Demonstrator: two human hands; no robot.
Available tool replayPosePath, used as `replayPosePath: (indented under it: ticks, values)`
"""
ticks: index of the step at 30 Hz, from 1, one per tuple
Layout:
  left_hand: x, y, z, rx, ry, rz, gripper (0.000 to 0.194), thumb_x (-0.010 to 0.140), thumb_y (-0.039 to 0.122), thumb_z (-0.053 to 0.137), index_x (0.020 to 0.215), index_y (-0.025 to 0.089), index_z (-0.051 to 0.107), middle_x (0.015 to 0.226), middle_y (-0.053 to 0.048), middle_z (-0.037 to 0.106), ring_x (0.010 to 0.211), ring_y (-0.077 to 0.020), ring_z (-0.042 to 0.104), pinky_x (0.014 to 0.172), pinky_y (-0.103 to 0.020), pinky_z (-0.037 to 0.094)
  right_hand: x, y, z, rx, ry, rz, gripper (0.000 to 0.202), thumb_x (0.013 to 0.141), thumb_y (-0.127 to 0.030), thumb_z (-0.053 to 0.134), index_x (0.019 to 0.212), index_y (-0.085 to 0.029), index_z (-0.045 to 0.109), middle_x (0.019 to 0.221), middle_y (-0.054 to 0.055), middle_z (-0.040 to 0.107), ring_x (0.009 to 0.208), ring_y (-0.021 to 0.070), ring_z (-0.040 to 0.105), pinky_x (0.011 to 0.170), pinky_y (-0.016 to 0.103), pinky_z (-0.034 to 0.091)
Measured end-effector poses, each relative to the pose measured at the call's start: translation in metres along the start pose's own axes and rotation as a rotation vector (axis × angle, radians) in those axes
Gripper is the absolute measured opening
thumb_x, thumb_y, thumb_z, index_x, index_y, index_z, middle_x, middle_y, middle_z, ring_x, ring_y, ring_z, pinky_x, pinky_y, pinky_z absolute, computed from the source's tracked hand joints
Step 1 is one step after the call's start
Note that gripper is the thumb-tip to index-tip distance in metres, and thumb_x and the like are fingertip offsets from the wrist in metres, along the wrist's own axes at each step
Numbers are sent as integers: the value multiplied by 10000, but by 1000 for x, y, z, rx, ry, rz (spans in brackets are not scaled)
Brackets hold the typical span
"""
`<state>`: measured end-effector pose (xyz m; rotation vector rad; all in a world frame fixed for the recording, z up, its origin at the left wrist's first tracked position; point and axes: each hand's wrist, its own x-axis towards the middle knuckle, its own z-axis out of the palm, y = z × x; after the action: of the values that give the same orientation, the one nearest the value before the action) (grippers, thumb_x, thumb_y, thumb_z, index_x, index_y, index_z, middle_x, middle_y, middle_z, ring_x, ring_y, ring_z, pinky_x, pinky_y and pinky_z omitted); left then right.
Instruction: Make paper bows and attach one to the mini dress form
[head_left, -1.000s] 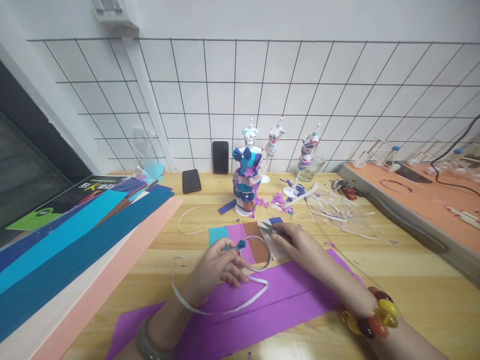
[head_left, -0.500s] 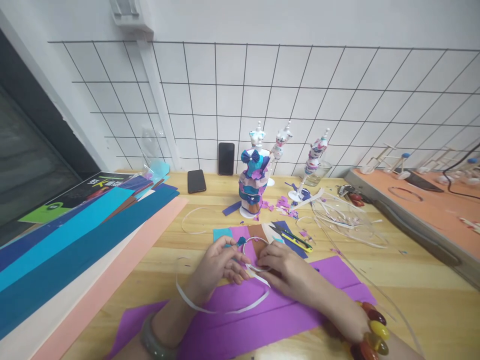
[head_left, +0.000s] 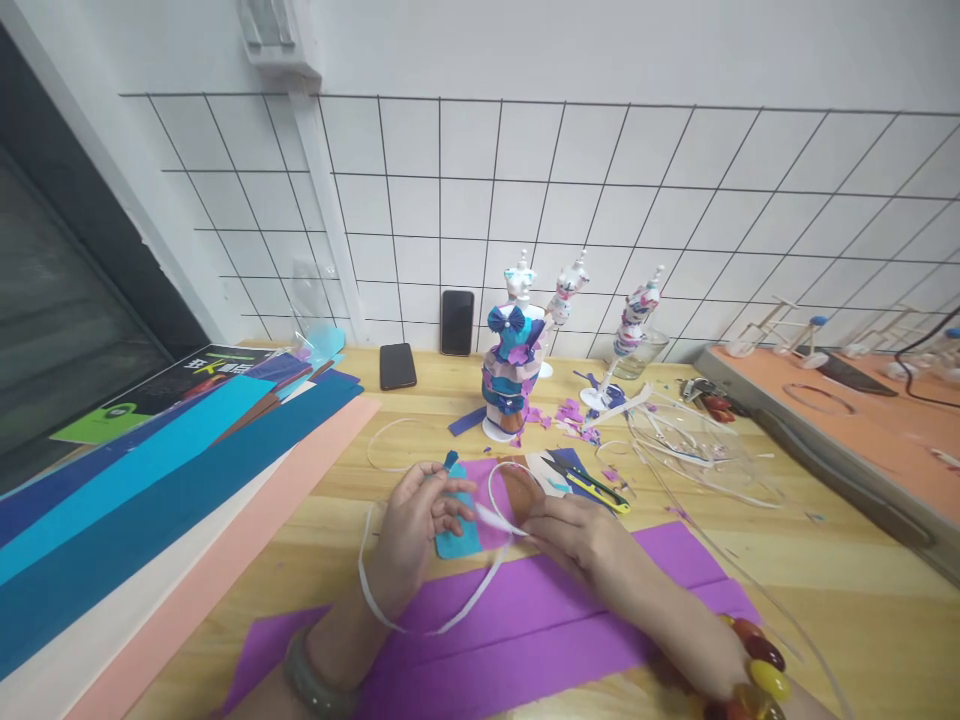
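Observation:
My left hand (head_left: 424, 510) is closed in a pinch on a small dark teal paper piece (head_left: 451, 460), which sticks up above the fingertips. Its other fingers are loosely curled. To the right, my right hand (head_left: 574, 535) has its fingers pressed together on a thin white strip (head_left: 472, 602), which looks like tape. One loop of the strip stands above the right fingertips, and a longer curve hangs round my left wrist. Below both hands lies a large purple paper sheet (head_left: 525, 640). Turquoise, pink, brown and navy paper pieces (head_left: 461, 538) lie just beyond.
A small dress form (head_left: 512, 380) in ruffled paper stands ahead, with slimmer white forms (head_left: 637, 310) behind it. Yellow-handled snips (head_left: 600, 488) rest on the paper pieces. Coloured sheets (head_left: 247, 480) are stacked at left. Two phones (head_left: 397, 366), tangled strips (head_left: 690, 440) and an orange-topped box (head_left: 847, 400) are also here.
My left hand has moved slightly left, away from my right hand, and the teal piece now points upward. The white strip has shifted, its hanging curve narrower. The camera view has tilted a little.

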<state>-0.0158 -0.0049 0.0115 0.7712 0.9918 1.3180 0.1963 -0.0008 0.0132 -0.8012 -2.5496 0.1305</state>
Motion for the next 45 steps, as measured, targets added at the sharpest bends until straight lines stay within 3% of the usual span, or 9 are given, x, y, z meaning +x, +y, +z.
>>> replayPosePath:
  ticks: [7,13,16,20,24,28,34,40,45]
  values:
    - [2,11,-8,-66,117,82,164,742,284,551,803,171,450,761,-54,655,515,-111,585,445,-205,409,3,-3,-2,-43,-17,1,309,920,-205,315,889,-171,620,769,66,600,717,147,552,635,261,417]
    - [-6,8,4,90,-45,56,129,736,271,559,756,155,506,747,-37,622,530,-98,554,451,-196,402,4,-10,-1,40,-55,24,264,874,-142,361,991,-177,596,906,91,605,824,169,561,717,297,446]
    - [-11,5,9,238,-134,32,114,732,255,559,708,147,532,603,-1,571,475,-85,502,444,-193,389,2,-14,-1,117,19,114,288,844,-123,391,1081,-187,542,1034,113,575,954,209,523,807,369,433]
    - [-16,2,14,343,-215,-17,106,714,244,576,680,152,537,479,47,483,411,-66,426,412,-180,342,2,-21,6,371,175,324,339,842,-214,468,1178,-192,429,901,87,586,756,162,553,650,288,495]
    - [-20,-2,16,392,-291,-63,105,704,233,584,670,141,547,468,49,475,384,-50,390,387,-172,307,3,-26,13,588,174,399,470,819,-276,527,1250,-210,351,848,47,570,703,130,549,613,236,509]
    - [-21,-4,17,327,-365,-157,115,702,230,589,655,128,564,422,42,464,352,-52,387,355,-170,294,2,-25,14,605,169,355,457,824,-294,518,1251,-228,371,959,74,577,725,130,556,643,251,519]
    - [-21,-2,15,106,-437,-387,148,683,236,616,609,118,565,492,11,518,323,-38,392,296,-157,292,0,-22,11,473,219,232,382,825,-289,528,1191,-230,436,904,77,607,725,147,565,634,259,506]
    - [-18,-3,8,185,-501,-378,178,718,249,591,625,99,611,429,13,499,327,-43,408,325,-150,326,0,-21,8,375,167,125,322,843,-252,504,1161,-226,463,966,80,597,872,167,566,747,290,489]
    - [-16,-2,6,228,-517,-393,178,708,261,602,622,105,617,431,13,509,344,-53,434,343,-154,342,4,-22,3,345,83,75,171,867,-226,457,1003,-201,558,951,74,584,887,156,557,754,267,478]
